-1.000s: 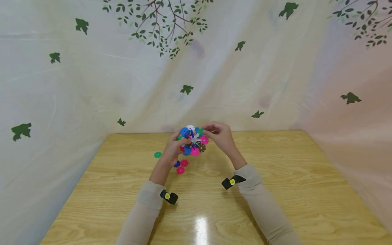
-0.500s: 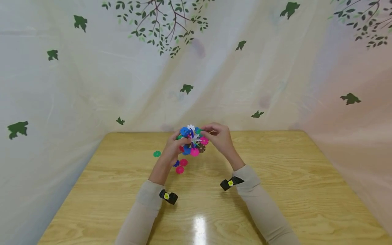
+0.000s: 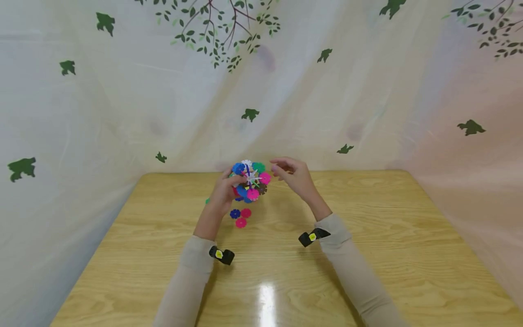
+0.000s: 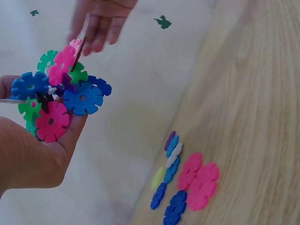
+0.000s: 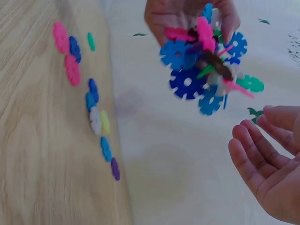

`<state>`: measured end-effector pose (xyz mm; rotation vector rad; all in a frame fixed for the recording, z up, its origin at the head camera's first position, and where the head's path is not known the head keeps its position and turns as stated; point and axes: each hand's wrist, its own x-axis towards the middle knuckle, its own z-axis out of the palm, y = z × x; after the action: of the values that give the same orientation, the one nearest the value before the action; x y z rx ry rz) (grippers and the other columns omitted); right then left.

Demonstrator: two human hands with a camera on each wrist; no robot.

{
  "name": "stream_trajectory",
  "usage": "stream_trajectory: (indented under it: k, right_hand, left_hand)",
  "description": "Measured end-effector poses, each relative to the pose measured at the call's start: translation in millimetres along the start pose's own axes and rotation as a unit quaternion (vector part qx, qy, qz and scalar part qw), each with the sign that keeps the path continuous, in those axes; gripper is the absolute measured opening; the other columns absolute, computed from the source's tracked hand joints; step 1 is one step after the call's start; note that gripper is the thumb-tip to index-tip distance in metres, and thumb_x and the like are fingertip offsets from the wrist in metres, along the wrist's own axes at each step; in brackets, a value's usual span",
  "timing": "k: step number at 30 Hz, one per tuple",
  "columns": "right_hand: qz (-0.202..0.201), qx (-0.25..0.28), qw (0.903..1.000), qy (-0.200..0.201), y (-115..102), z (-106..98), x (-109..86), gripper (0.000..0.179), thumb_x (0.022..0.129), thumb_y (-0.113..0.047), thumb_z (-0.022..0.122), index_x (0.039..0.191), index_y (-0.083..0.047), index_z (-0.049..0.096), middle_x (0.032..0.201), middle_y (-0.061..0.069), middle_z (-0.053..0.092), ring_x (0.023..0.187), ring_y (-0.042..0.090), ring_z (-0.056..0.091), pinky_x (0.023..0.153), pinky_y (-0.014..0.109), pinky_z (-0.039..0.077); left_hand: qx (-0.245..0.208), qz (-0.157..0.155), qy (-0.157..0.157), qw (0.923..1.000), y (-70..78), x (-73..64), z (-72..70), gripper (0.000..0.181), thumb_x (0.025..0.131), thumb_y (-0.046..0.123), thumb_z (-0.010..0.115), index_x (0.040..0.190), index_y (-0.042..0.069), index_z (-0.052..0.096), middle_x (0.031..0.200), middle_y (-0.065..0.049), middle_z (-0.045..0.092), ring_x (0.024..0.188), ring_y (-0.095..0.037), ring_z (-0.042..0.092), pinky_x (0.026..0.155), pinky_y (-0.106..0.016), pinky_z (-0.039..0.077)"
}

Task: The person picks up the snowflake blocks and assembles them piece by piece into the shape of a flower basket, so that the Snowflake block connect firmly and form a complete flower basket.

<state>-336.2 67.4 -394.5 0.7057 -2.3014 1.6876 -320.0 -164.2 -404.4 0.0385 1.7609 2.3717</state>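
Note:
My left hand (image 3: 220,195) holds up a ball-like cluster of interlocking flower-shaped plastic discs (image 3: 252,194) above the far part of the table. Pink, blue, green, white and brown discs stick out of it at many angles. In the left wrist view, the thumb and fingers go round the lower side of the cluster (image 4: 82,98). Just right of it, apart by a small gap, is my right hand (image 3: 296,179), palm turned toward the cluster. Its fingers (image 5: 253,154) are loosely bent with nothing between them in the right wrist view.
Below the cluster, a dark blue disc (image 3: 234,213) and two pink discs (image 3: 241,223) lie on the wooden table (image 3: 367,254). A row of several loose discs, among them a yellow one (image 5: 105,122), lies near the far edge. A printed cloth (image 3: 204,113) hangs behind.
My right hand has come away from the cluster's green disc, which it was touching. The left hand has shifted slightly left and up with the cluster, uncovering the dark blue disc below.

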Motion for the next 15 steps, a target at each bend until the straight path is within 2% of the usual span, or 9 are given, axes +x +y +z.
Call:
stream_trajectory:
  k: [3,6,9,12,15]
  right_hand:
    - [0.021,-0.044,0.9978,-0.046,11.7,0.7,3.3,0.024,0.099,-0.010,0.067,0.118,0.003,0.071,0.100,0.025,0.073,0.088,0.037,0.070,0.071,0.033,0.061]
    - [0.045,-0.094,0.9874,-0.119,28.2,8.2,6.1,0.021,0.097,-0.010,0.069,0.114,0.002,0.073,0.098,0.019,0.075,0.086,0.027,0.070,0.072,0.025,0.057]
    - [0.053,-0.124,0.9762,-0.170,47.1,20.3,8.7,0.021,0.094,-0.008,0.072,0.111,0.004,0.073,0.095,0.017,0.075,0.084,0.020,0.069,0.075,0.025,0.056]
    - [0.065,-0.128,0.9701,-0.196,60.6,32.4,10.6,0.018,0.092,-0.005,0.073,0.106,0.006,0.071,0.092,0.018,0.074,0.080,0.019,0.069,0.073,0.026,0.057]
    - [0.097,-0.130,0.9623,-0.219,67.0,42.1,12.6,0.015,0.092,-0.005,0.074,0.100,0.006,0.068,0.091,0.018,0.074,0.078,0.020,0.069,0.069,0.026,0.058]
  left_hand:
    - [-0.013,0.008,0.011,0.9998,6.6,-0.8,-4.2,0.054,0.094,0.005,0.057,0.147,0.007,0.045,0.108,0.002,0.064,0.092,-0.012,0.067,0.084,-0.030,0.057]
    - [-0.028,0.009,0.018,0.9994,11.1,-1.3,-6.8,0.052,0.094,0.004,0.058,0.145,0.008,0.046,0.107,0.003,0.064,0.091,-0.011,0.067,0.082,-0.029,0.057]
    - [-0.041,0.011,0.021,0.9989,12.4,-1.7,-7.4,0.051,0.092,0.003,0.058,0.142,0.009,0.048,0.105,0.002,0.065,0.089,-0.011,0.067,0.078,-0.028,0.058]
    - [-0.046,0.013,0.021,0.9986,11.5,-1.8,-7.5,0.051,0.092,0.003,0.059,0.142,0.009,0.049,0.105,0.003,0.066,0.089,-0.012,0.067,0.079,-0.028,0.058]
    - [-0.042,0.013,0.020,0.9988,9.8,-1.9,-7.6,0.051,0.092,0.003,0.059,0.142,0.010,0.050,0.107,0.002,0.065,0.093,-0.013,0.067,0.081,-0.030,0.057]
